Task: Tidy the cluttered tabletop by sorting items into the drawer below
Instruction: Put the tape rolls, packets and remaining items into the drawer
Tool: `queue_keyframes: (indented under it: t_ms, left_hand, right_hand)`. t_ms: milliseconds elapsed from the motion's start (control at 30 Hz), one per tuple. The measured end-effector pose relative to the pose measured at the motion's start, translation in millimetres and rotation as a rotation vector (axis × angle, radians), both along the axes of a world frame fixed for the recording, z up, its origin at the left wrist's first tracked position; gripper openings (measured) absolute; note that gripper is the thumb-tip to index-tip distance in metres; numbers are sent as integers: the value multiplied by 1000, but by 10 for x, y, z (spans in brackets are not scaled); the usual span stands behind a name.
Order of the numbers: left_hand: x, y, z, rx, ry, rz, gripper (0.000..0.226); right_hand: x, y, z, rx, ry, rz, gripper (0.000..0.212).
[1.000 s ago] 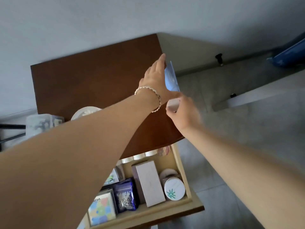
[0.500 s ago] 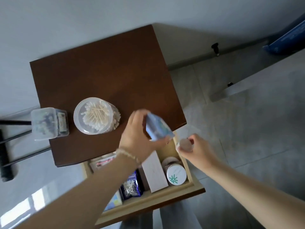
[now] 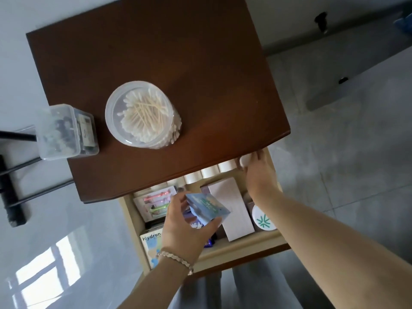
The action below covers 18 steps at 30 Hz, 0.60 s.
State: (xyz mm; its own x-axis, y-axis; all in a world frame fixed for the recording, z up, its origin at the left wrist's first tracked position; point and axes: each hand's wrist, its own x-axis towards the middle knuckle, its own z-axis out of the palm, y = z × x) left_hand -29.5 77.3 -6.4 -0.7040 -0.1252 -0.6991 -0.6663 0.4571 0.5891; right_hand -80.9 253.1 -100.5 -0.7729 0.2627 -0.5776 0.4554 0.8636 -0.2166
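Left hand [image 3: 185, 228], a beaded bracelet at its wrist, pinches a small pale-blue cardboard box [image 3: 207, 208] between thumb and curled fingers and holds it tilted just above the open drawer [image 3: 234, 248], low in the middle of the frame. To its right, the right hand [image 3: 258, 175] curls its fingers round a small white round container [image 3: 244, 161] at the drawer's back right corner, just under the counter's front edge.

A second ago both hands were up at the far right corner of the dark brown wooden counter [image 3: 178, 63], lifting these two things. Since then they have carried them down over the drawer. Two more items are off the top and seem close to being put away.

Under the blue box the drawer is crowded: a white oblong carton [image 3: 231, 208], a round white tin with a green mark [image 3: 264, 220], a row of white cylinders [image 3: 209, 171] along the back, a pack of pink and green sticks [image 3: 156, 204] and a box lettered "Hydron" [image 3: 151, 241]. Free room looks scarce, so the blue box may have to lie on top of something.

Left on the counter, at centre left of the frame, stand a clear round tub of cotton swabs [image 3: 142, 114] and, just beside it at the counter's left edge, a clear rectangular plastic box [image 3: 66, 132]. Judging by these, the job is near its end.
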Motion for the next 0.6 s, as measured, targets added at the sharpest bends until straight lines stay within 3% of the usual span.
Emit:
queue_keyframes:
  t_ms: [133, 200, 267, 333, 400, 467, 533, 600]
  left_hand:
    - [-24, -25, -6, 37, -6, 70, 60]
    - [-75, 13, 4, 59, -34, 128, 54]
    - [-127, 68, -25, 69, -61, 171, 49]
    - [-175, 165, -31, 61, -88, 157, 50]
    - [-191, 291, -51, 62, -128, 139, 52]
    - [-191, 415, -103, 150, -161, 141, 50]
    - [-178, 494, -173, 281, -144, 103, 49]
    - [-154, 498, -293, 158, -62, -161, 53]
  right_hand:
    - [119, -117, 172, -56, 87, -108, 45]
    - [265, -133, 306, -291, 101, -223, 39]
    - [362, -103, 496, -704, -81, -332, 45]
    - [440, -38, 716, -858, -305, -201, 68]
    - [505, 45, 809, -703, -327, 75, 82]
    - [552, 123, 772, -525, -163, 211, 71]
    - [545, 213, 742, -396, -13, 153, 53]
    - [510, 329, 728, -306, 45, 17, 45]
